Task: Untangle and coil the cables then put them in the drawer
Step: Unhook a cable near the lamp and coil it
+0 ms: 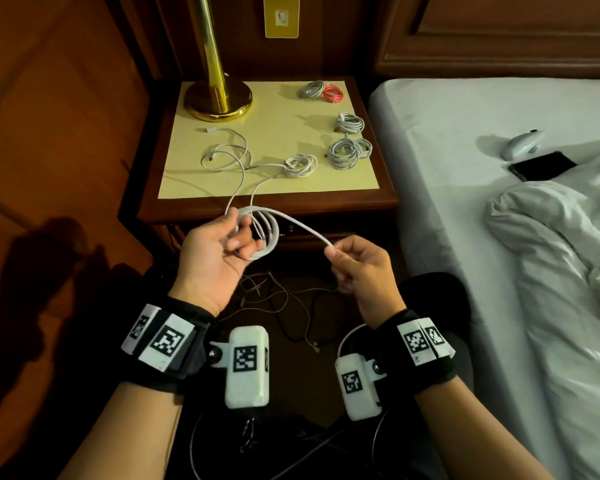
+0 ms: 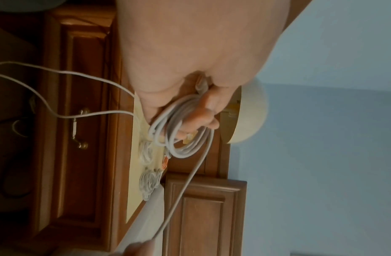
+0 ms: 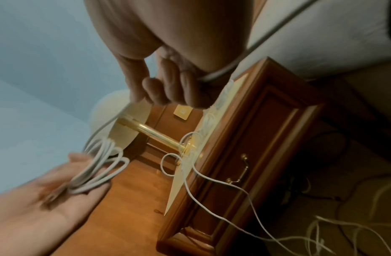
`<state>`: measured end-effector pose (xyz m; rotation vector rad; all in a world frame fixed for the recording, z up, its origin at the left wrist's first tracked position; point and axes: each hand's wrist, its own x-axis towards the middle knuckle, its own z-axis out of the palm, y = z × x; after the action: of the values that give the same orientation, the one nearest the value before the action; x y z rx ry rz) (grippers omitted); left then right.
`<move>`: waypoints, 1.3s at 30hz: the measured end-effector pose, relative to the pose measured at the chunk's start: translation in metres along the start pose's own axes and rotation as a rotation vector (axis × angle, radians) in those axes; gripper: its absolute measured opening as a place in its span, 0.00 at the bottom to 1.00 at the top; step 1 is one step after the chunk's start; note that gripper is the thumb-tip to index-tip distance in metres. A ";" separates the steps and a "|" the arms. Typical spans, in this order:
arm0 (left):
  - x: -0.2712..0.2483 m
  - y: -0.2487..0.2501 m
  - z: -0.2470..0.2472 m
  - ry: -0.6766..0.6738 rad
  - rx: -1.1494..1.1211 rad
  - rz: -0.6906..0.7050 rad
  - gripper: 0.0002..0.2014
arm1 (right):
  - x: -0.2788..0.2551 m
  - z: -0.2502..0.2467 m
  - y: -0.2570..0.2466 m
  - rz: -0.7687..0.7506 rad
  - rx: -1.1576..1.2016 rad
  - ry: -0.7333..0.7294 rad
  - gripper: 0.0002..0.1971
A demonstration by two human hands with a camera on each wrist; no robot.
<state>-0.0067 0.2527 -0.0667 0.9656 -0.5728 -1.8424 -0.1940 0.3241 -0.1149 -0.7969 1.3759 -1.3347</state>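
Head view: left hand (image 1: 215, 251) palm up in front of the nightstand (image 1: 267, 206), fingers curled through a half-wound white cable (image 1: 267, 233), several loops gripped between thumb and fingers. Right hand (image 1: 361, 268) pinches the same cable's running strand between thumb and forefinger, other fingers curled in; the strand arcs from the loops across to it. Two loose strands run from the left hand up onto the nightstand top, joining an uncoiled white cable (image 1: 226, 150) lying there. Also on top: finished coils, a small white one (image 1: 300, 164), a larger grey-white one (image 1: 349, 152), another white one (image 1: 350, 123), a grey coil (image 1: 312, 89) touching a pink coil (image 1: 334, 92), plus a brass lamp base (image 1: 219, 98). Thin dark and white wires (image 1: 291, 306) tangled on the floor below the hands. Bed (image 1: 499, 202) to the right with a phone (image 1: 542, 166) on it. Left wrist view only: drawer front closed, its brass handle (image 2: 77, 128) visible, and the loops seen close wrapped round the fingers (image 2: 203, 114). Right wrist view only: cable exits the back of the right fist past the wrist (image 3: 223, 71); lamp shade and stem; left hand blurred.
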 end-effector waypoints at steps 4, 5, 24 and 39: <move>0.004 0.012 -0.010 0.071 -0.108 0.078 0.12 | 0.000 -0.011 0.011 0.127 0.023 -0.016 0.05; 0.005 0.012 -0.011 0.078 -0.121 0.083 0.12 | -0.001 -0.012 0.012 0.129 -0.019 -0.005 0.05; -0.020 -0.023 0.014 -0.351 0.391 -0.027 0.16 | 0.000 0.019 -0.048 -0.357 -0.164 0.008 0.09; -0.012 -0.017 0.009 -0.252 0.295 -0.097 0.10 | -0.007 0.019 -0.017 -0.121 -0.057 -0.119 0.05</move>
<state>-0.0194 0.2707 -0.0693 0.9706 -0.9884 -2.0192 -0.1776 0.3224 -0.0947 -0.9959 1.2934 -1.3231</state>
